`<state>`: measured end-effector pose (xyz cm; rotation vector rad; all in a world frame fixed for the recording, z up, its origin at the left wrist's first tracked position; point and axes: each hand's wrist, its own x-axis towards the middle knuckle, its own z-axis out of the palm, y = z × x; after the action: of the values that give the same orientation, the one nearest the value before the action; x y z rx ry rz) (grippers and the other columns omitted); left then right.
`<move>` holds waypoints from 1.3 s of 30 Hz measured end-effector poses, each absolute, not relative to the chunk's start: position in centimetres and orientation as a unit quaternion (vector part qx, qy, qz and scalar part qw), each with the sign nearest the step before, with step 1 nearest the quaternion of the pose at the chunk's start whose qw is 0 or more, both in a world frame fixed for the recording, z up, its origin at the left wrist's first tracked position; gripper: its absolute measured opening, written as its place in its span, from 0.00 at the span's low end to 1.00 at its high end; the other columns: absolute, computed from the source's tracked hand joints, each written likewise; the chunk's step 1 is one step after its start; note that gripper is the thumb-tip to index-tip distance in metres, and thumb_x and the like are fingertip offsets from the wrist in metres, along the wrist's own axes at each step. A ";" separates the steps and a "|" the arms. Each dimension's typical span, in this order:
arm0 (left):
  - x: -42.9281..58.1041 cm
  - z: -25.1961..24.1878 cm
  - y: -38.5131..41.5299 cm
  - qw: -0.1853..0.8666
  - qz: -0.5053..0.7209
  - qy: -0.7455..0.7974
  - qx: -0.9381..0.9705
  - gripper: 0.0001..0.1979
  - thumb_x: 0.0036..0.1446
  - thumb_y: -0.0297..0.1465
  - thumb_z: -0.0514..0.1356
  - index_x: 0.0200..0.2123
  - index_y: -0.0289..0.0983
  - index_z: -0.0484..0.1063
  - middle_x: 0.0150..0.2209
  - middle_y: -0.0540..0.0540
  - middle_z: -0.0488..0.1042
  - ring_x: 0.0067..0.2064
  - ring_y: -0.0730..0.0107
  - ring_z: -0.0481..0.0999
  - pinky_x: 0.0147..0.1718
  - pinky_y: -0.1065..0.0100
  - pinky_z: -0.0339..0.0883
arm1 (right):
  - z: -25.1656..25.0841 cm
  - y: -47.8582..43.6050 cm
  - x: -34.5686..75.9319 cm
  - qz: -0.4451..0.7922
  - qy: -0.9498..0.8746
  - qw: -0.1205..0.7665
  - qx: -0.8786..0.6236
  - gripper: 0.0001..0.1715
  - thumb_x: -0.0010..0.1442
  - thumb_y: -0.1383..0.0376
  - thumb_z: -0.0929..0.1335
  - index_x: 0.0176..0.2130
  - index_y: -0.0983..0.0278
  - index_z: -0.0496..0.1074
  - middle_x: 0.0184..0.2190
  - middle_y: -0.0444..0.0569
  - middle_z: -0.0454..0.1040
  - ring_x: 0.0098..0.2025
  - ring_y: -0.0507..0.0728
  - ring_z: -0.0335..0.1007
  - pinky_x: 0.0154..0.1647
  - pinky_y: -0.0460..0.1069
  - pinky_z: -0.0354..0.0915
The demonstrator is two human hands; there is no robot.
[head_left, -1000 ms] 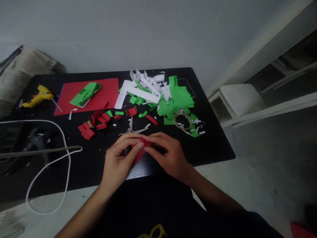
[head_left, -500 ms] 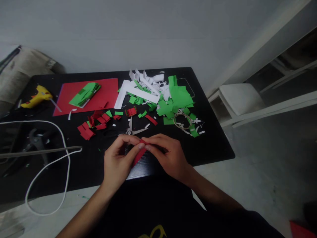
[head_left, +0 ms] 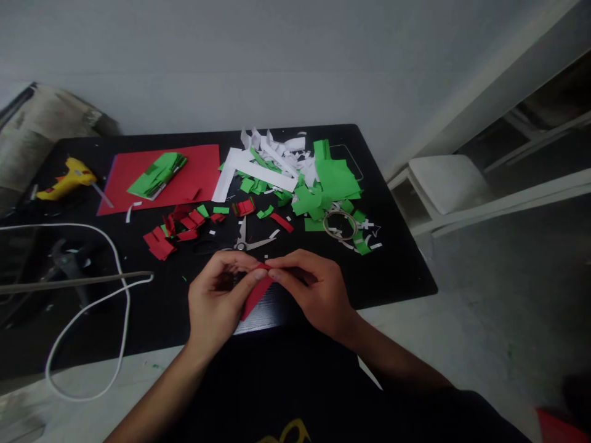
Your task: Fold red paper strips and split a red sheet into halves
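Note:
A small red paper piece point(head_left: 255, 294) is pinched between both my hands just above the near edge of the black table point(head_left: 397, 271). My left hand point(head_left: 217, 304) grips its left side with thumb and fingers closed. My right hand point(head_left: 314, 292) pinches its top right corner, fingers curled. Scissors point(head_left: 244, 240) lie on the table just beyond my fingers.
Red paper bits point(head_left: 173, 234) lie left of the scissors. A red sheet point(head_left: 184, 178) bears folded green paper point(head_left: 157, 174). White strips point(head_left: 265, 163) and green scraps point(head_left: 330, 184) are heaped at the back. A yellow glue gun point(head_left: 64, 181), white cable point(head_left: 122, 295) and tape ring point(head_left: 339, 224) are also there.
The red piece has opened out and now hangs lower between my hands, showing a longer flat flap. Both hands stay in nearly the same place.

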<state>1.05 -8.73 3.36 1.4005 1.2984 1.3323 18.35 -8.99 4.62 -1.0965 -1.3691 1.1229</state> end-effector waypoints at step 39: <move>0.4 4.1 -8.7 0.373 0.495 0.482 0.619 0.04 0.62 0.27 0.68 0.39 0.43 0.82 0.36 0.53 0.83 0.38 0.75 0.81 0.39 0.75 0.74 | 5.2 -9.0 18.8 0.441 -0.588 0.504 -0.453 0.02 0.63 0.66 0.75 0.39 0.60 0.82 0.36 0.43 0.84 0.38 0.52 0.81 0.41 0.46 0.75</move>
<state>0.40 -8.74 4.12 1.5859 1.2335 1.2691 18.85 -9.00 5.19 -1.0930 -1.4201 1.0645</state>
